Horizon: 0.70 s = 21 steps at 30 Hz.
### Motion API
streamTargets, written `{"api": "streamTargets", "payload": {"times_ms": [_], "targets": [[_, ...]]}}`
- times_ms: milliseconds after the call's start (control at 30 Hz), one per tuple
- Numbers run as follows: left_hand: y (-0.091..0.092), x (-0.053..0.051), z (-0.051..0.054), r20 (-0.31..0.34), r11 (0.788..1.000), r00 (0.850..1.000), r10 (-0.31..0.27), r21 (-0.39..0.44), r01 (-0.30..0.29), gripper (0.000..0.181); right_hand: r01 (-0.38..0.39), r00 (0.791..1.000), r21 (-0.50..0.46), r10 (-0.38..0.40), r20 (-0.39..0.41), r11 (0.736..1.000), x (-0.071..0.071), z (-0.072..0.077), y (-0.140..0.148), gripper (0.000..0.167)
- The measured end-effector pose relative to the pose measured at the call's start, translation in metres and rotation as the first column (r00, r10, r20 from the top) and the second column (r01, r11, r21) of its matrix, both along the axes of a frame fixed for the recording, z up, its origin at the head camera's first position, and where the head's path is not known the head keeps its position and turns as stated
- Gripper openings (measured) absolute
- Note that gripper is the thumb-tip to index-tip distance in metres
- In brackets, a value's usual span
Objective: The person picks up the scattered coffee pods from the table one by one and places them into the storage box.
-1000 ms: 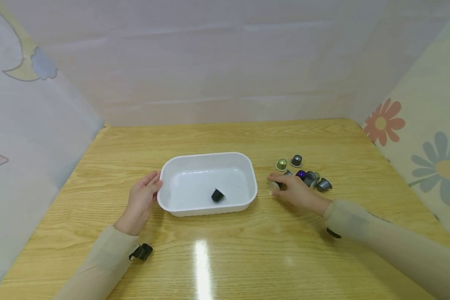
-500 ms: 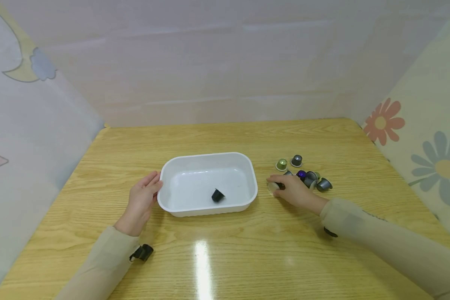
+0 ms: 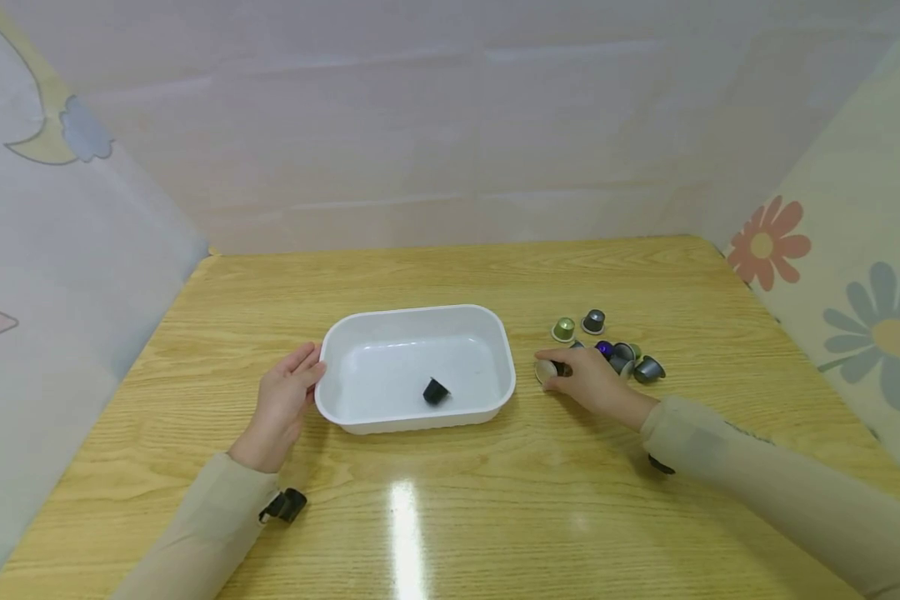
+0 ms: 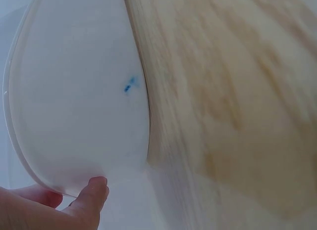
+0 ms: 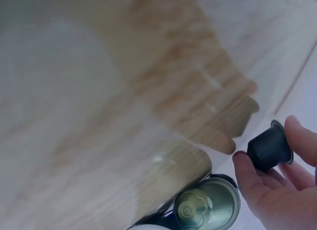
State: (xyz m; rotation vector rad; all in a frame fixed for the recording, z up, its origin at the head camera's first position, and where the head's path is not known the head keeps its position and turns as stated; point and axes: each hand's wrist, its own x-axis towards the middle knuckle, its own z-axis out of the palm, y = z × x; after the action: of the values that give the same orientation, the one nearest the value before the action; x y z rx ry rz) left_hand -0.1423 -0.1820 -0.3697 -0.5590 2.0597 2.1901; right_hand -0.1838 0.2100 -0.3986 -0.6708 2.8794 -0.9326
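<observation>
A white tray stands on the wooden table with one black capsule lying inside. My left hand grips the tray's left end; in the left wrist view the rim passes between the thumb and fingers of that hand. To the right of the tray, my right hand pinches a dark capsule, its pale lid facing the tray. The right wrist view shows this dark capsule between the thumb and fingertips of the hand. Part of another capsule shows behind the right hand.
Beyond the right hand lie a green capsule, a grey one, a purple one and several others, including a grey one on its side. Walls with printed sheets border the table at the back and sides.
My right forearm has shifted slightly left, and the lid of the pinched capsule has turned a little. The left hand and the tray have stayed in place.
</observation>
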Motion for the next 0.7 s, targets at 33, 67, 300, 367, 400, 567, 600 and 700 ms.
{"api": "streamTargets", "payload": {"times_ms": [33,67,300,367,400,567,600,700], "targets": [[0.000,0.000,0.000,0.000,1.000,1.000,0.001,-0.001,-0.001,0.055,0.002,1.000,-0.008,-0.002,-0.002,1.000,0.000,0.001,0.000,0.043],[0.000,0.000,0.000,0.000,1.000,1.000,0.001,-0.002,-0.001,0.055,0.003,1.000,-0.016,-0.003,-0.003,1.000,0.001,0.001,0.000,0.043],[0.000,0.000,-0.001,-0.003,1.000,1.000,0.002,-0.004,-0.002,0.054,0.045,0.996,-0.039,-0.043,0.072,0.998,0.003,0.010,0.000,0.044],[0.000,0.000,-0.001,-0.003,1.000,1.000,0.001,0.001,-0.001,0.054,0.064,0.994,-0.036,-0.061,0.091,0.997,0.003,0.014,0.000,0.045],[0.000,-0.001,-0.001,-0.002,1.000,1.000,0.002,0.003,-0.002,0.054,0.068,0.994,-0.038,-0.065,0.093,0.997,0.003,0.016,0.000,0.045],[-0.001,-0.001,-0.002,0.000,1.000,1.000,0.002,0.011,-0.002,0.055,0.073,0.993,-0.053,-0.067,0.099,0.996,0.006,0.025,-0.001,0.045],[-0.001,-0.001,-0.002,0.000,1.000,1.000,0.002,0.012,-0.002,0.055,0.075,0.992,-0.060,-0.069,0.103,0.995,0.006,0.026,-0.001,0.044],[-0.001,-0.001,-0.002,-0.001,1.000,1.000,-0.001,0.012,0.001,0.055,0.091,0.989,-0.073,-0.081,0.125,0.993,0.007,0.032,-0.002,0.045]]}}
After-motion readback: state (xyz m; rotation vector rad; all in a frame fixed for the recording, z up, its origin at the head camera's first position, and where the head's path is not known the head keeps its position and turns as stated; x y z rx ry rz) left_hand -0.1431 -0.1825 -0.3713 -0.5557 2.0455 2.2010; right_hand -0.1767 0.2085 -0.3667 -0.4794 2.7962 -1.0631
